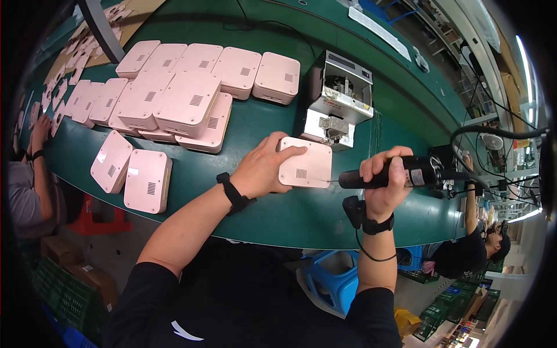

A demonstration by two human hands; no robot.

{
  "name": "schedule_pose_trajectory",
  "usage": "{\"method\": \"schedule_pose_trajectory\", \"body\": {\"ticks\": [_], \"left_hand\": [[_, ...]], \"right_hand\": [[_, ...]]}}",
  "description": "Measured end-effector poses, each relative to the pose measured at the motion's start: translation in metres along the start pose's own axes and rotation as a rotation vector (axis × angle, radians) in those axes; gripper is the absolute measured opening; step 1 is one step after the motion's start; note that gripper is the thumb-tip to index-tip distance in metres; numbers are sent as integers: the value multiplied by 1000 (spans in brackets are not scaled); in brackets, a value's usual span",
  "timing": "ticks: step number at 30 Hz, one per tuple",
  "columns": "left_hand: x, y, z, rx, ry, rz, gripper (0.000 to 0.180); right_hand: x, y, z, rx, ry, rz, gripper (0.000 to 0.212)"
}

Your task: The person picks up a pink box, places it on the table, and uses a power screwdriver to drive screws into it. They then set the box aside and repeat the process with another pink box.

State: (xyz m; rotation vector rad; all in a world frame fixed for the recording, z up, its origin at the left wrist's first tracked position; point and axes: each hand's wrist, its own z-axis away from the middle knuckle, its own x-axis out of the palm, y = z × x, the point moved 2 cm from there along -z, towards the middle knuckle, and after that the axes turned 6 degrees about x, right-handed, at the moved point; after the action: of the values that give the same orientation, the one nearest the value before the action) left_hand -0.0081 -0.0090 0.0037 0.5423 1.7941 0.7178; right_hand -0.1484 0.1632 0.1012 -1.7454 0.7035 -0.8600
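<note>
My left hand (268, 164) grips the left side of a pale pink plastic box (306, 164), thumb across its top, fingers round its edge. The box lies flat on the green table and has a small vent grid and screws at its corners. My right hand (386, 177) is wrapped round a black electric screwdriver (419, 171), held nearly level. Its thin bit points left and reaches the box's lower right corner; whether it sits in a screw I cannot tell. Just beyond the box stands a metal screw feeder (338, 95).
Similar pink boxes (188, 101) stand stacked at the far left, and two more (147, 181) lie left of my forearm. A black cable (464, 130) loops at the right. Co-workers (36, 185) sit at both sides. A blue stool (333, 278) stands below the table edge (290, 243).
</note>
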Motion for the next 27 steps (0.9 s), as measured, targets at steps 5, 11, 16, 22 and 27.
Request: {"method": "schedule_pose_trajectory", "body": {"ticks": [5, 11, 16, 22, 27], "left_hand": [[1, 0, 2, 14, -1, 17, 80], [-1, 0, -1, -12, -13, 13, 80], [0, -2, -2, -19, -19, 19, 79], [1, 0, -1, -1, -16, 7, 78], [1, 0, 0, -8, -20, -16, 77]], "right_hand": [[-3, 0, -8, 34, -71, 19, 20], [-5, 5, -6, -25, -197, -35, 23], [-1, -4, -13, -16, -208, -4, 22], [21, -29, -51, -210, -88, -100, 19], [31, -17, -77, -215, -21, -1, 20]]}}
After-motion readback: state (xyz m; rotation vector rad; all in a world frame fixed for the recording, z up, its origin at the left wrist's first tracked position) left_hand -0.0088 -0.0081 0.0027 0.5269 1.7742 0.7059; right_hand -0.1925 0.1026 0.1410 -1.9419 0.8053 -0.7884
